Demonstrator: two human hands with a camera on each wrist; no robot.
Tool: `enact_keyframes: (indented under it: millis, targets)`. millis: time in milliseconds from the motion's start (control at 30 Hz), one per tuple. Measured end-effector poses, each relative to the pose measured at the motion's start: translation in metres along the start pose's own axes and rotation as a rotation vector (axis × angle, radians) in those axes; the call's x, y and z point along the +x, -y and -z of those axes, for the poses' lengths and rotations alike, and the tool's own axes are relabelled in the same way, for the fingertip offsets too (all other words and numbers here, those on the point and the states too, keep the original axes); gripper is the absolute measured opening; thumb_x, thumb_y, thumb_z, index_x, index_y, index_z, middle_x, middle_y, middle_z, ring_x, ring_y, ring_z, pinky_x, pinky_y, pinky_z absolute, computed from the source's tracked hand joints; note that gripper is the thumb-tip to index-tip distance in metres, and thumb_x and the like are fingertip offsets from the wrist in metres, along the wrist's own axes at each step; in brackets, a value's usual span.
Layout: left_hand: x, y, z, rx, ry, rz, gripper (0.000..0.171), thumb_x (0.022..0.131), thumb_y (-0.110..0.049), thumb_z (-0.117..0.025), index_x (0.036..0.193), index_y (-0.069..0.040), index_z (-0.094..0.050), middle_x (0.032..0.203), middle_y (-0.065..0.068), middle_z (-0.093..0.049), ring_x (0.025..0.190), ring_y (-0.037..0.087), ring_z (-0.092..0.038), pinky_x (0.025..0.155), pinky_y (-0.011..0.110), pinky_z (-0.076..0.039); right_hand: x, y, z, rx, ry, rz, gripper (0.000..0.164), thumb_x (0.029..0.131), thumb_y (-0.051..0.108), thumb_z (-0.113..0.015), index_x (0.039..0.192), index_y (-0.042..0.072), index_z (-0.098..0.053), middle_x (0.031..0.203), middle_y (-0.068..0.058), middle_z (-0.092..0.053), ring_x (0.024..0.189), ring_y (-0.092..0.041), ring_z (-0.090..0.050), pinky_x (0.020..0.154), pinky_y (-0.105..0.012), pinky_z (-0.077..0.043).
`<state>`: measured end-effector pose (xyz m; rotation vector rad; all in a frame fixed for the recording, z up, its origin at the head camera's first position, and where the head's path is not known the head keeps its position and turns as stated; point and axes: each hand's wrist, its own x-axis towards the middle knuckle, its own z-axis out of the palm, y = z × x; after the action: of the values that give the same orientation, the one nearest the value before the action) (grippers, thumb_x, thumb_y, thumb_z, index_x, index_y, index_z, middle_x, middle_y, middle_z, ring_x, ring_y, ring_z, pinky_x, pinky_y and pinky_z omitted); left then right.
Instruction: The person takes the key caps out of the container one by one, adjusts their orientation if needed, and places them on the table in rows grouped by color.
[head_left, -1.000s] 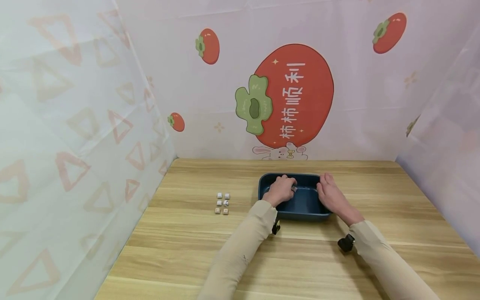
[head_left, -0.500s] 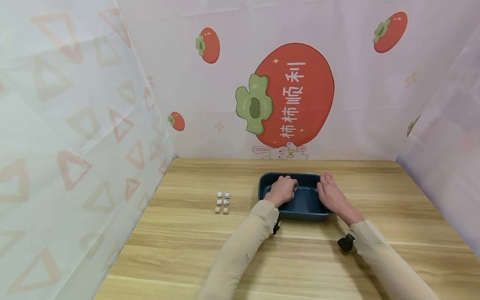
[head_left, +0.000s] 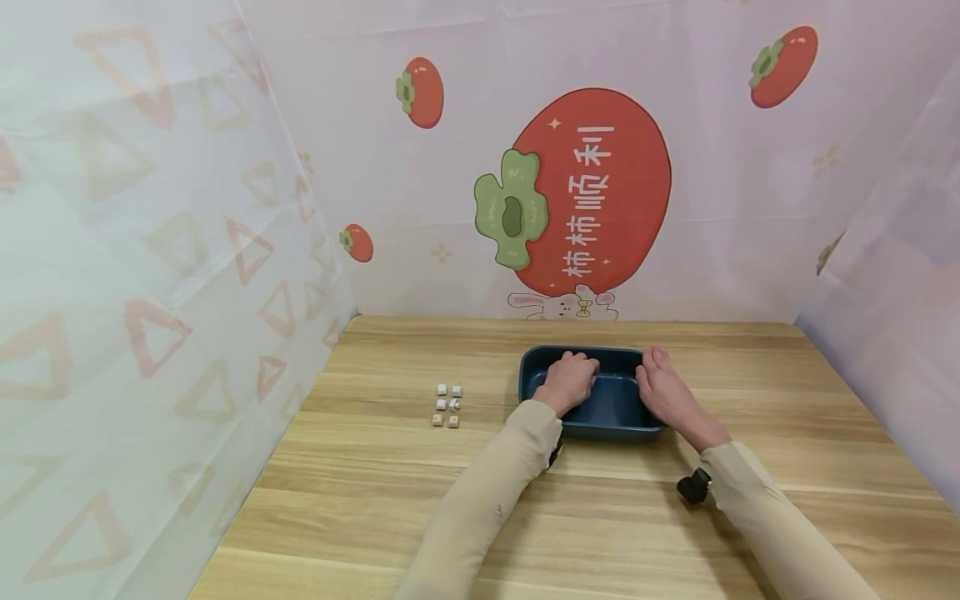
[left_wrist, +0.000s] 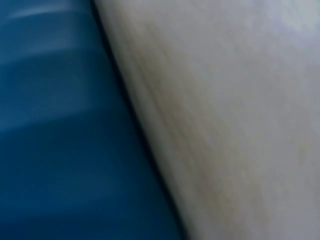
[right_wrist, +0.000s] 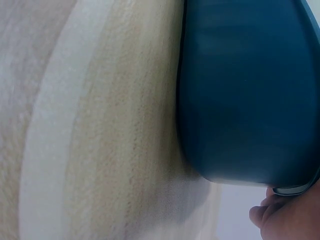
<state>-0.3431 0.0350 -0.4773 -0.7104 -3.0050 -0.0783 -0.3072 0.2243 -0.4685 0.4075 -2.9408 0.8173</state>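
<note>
A dark blue rectangular tray (head_left: 611, 433) sits on the wooden table. In the head view my left hand (head_left: 570, 383) reaches into its left half with bent fingers. A sliver of something pale shows by the fingertips, but the hand covers it, so I cannot tell whether it is held. My right hand (head_left: 667, 392) holds the tray's right end, thumb on the inner side of the rim. The right wrist view has the outer wall of the tray (right_wrist: 245, 95) and part of the right hand (right_wrist: 290, 217) at its rim. Blue wall of the tray (left_wrist: 65, 140) fills the left wrist view's left side.
Several small white and beige keycaps (head_left: 441, 405) stand in two columns on the table (head_left: 360, 500), left of the tray. Beyond the table rises a pale printed backdrop (head_left: 720, 267), with further sheets at both sides.
My left hand has shifted slightly right inside the tray, and the small grey piece at its fingertips is now almost covered. My right hand stays on the tray's end.
</note>
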Motion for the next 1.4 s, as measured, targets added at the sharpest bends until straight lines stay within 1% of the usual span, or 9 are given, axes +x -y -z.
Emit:
enact_keyframes:
  millis: [200, 333, 567, 733, 867, 1033, 1233, 1300, 1400]
  targets:
    - [0.001, 0.002, -0.002, -0.007, -0.004, 0.023, 0.017, 0.100, -0.031, -0.055, 0.112, -0.027, -0.067, 0.109, -0.005, -0.065, 0.097, 0.015, -0.056, 0.080, 0.030, -0.052, 0.001, 0.002, -0.001, -0.010, 0.005, -0.001, 0.055, 0.105, 0.016, -0.032, 0.144, -0.021, -0.022, 0.153, -0.042, -0.012, 0.144, -0.055, -0.012, 0.116, -0.062, -0.016]
    - [0.001, 0.002, -0.002, -0.028, -0.011, 0.023, 0.016, 0.100, -0.032, -0.054, 0.110, -0.027, -0.067, 0.107, -0.004, -0.064, 0.096, 0.016, -0.056, 0.080, 0.030, -0.052, 0.002, 0.001, -0.003, -0.010, 0.008, 0.001, 0.055, 0.105, 0.016, -0.032, 0.144, -0.021, -0.021, 0.153, -0.042, -0.011, 0.144, -0.054, -0.012, 0.116, -0.062, -0.016]
    - [-0.004, 0.005, 0.004, -0.067, -0.027, 0.045, 0.017, 0.102, -0.030, -0.051, 0.110, -0.024, -0.065, 0.102, -0.005, -0.065, 0.089, 0.011, -0.061, 0.076, 0.028, -0.053, 0.003, 0.001, -0.004, -0.008, 0.006, 0.014, 0.054, 0.106, 0.015, -0.032, 0.144, -0.022, -0.022, 0.153, -0.042, -0.012, 0.144, -0.055, -0.012, 0.116, -0.062, -0.016]
    - [-0.010, 0.013, 0.015, -0.106, -0.031, 0.058, 0.017, 0.102, -0.029, -0.051, 0.110, -0.021, -0.063, 0.098, -0.005, -0.065, 0.081, 0.009, -0.059, 0.074, 0.026, -0.053, 0.003, 0.003, -0.003, -0.008, 0.011, 0.014, 0.055, 0.106, 0.015, -0.032, 0.144, -0.023, -0.021, 0.153, -0.043, -0.011, 0.144, -0.055, -0.012, 0.116, -0.062, -0.016]
    - [-0.016, 0.021, 0.027, -0.122, -0.069, 0.042, 0.015, 0.101, -0.027, -0.052, 0.109, -0.020, -0.063, 0.099, -0.006, -0.065, 0.084, 0.009, -0.060, 0.076, 0.027, -0.053, 0.003, 0.003, -0.001, -0.007, 0.007, 0.013, 0.055, 0.105, 0.015, -0.032, 0.143, -0.023, -0.021, 0.153, -0.043, -0.011, 0.143, -0.056, -0.012, 0.116, -0.062, -0.016]
    - [-0.024, 0.028, 0.041, -0.079, -0.118, 0.016, 0.017, 0.100, -0.027, -0.054, 0.111, -0.020, -0.064, 0.103, -0.005, -0.067, 0.092, 0.010, -0.064, 0.077, 0.027, -0.055, 0.003, 0.003, 0.001, -0.019, 0.006, 0.014, 0.055, 0.105, 0.015, -0.032, 0.143, -0.023, -0.021, 0.152, -0.043, -0.012, 0.143, -0.056, -0.012, 0.116, -0.062, -0.016]
    - [-0.031, 0.033, 0.056, -0.013, -0.119, -0.003, 0.021, 0.100, -0.028, -0.055, 0.115, -0.018, -0.064, 0.105, -0.003, -0.068, 0.093, 0.012, -0.065, 0.081, 0.026, -0.056, 0.002, 0.000, 0.000, -0.014, 0.003, 0.015, 0.055, 0.106, 0.017, -0.030, 0.143, -0.023, -0.020, 0.152, -0.043, -0.011, 0.143, -0.056, -0.012, 0.116, -0.062, -0.016]
    - [-0.033, 0.036, 0.059, -0.013, -0.121, -0.012, 0.021, 0.100, -0.028, -0.056, 0.115, -0.017, -0.064, 0.105, -0.003, -0.069, 0.093, 0.012, -0.065, 0.082, 0.026, -0.055, 0.001, 0.000, -0.001, -0.013, -0.002, 0.017, 0.055, 0.106, 0.016, -0.030, 0.143, -0.023, -0.021, 0.152, -0.043, -0.012, 0.143, -0.056, -0.012, 0.116, -0.062, -0.016]
    - [-0.036, 0.041, 0.064, -0.017, -0.121, -0.010, 0.020, 0.099, -0.027, -0.056, 0.115, -0.017, -0.065, 0.103, -0.003, -0.069, 0.091, 0.012, -0.066, 0.079, 0.026, -0.055, 0.001, 0.001, 0.000, -0.014, -0.007, 0.026, 0.055, 0.105, 0.016, -0.030, 0.143, -0.023, -0.021, 0.152, -0.044, -0.013, 0.143, -0.056, -0.013, 0.116, -0.062, -0.016]
